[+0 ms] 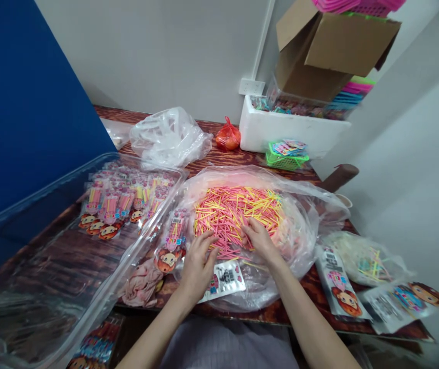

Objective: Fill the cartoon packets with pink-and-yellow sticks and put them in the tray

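A clear plastic bag (pixel 306 241) lies spread wide on the table, holding a heap of thin pink and yellow sticks (pixel 238 210). At the heap's near left edge is my left hand (pixel 199 264), its thumb apart from its bent fingers and nothing visible in its grasp. My right hand (pixel 261 240) reaches into the near right part of the heap, fingers curled around some sticks; the fingertips are partly hidden. A silver printed pouch (pixel 227 281) lies below the heap, partly under my left hand. Left of that hand is a filled stick packet (pixel 171 238) with a cartoon face.
A clear plastic bin (pixel 127 256) at left holds several filled packets (pixel 107 205). Printed pouches (pixel 340 287) and a smaller bag of sticks (pixel 369 259) lie right. Behind are a white bag (pixel 171 136), a green basket (pixel 286 161) and a foam box (pixel 292 133) beneath a carton (pixel 352 43).
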Tool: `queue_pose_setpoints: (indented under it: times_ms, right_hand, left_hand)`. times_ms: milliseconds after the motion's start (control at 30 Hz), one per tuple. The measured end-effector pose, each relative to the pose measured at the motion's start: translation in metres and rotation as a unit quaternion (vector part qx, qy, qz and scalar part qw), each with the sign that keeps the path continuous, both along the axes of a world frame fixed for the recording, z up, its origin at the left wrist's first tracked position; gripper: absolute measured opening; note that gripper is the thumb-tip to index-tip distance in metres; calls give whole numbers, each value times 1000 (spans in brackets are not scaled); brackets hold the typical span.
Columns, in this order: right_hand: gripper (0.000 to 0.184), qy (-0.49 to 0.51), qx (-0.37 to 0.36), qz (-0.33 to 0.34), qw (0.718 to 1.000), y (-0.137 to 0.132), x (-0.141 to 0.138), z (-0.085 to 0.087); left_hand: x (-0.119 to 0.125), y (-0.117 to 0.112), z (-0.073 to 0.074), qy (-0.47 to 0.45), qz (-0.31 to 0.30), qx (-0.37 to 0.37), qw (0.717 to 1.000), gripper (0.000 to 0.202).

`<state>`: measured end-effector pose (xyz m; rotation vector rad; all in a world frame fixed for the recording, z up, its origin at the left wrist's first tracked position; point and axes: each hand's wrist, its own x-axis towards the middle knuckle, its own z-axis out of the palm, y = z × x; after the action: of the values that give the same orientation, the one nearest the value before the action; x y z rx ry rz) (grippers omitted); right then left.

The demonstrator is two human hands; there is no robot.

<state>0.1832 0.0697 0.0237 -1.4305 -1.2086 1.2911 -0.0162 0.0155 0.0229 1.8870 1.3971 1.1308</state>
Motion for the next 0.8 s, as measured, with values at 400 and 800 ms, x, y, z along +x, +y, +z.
queue_pose_setpoints:
  times_ms: [400,800]
  right_hand:
    - [15,161,-116,198,960,-65,-31,-2]
    - [15,-7,76,80,994,-84,-46,-1]
  left_hand:
    - [12,0,2,-24,-81,-11,996,48]
    - [9,-16,32,4,-109,39,993,48]
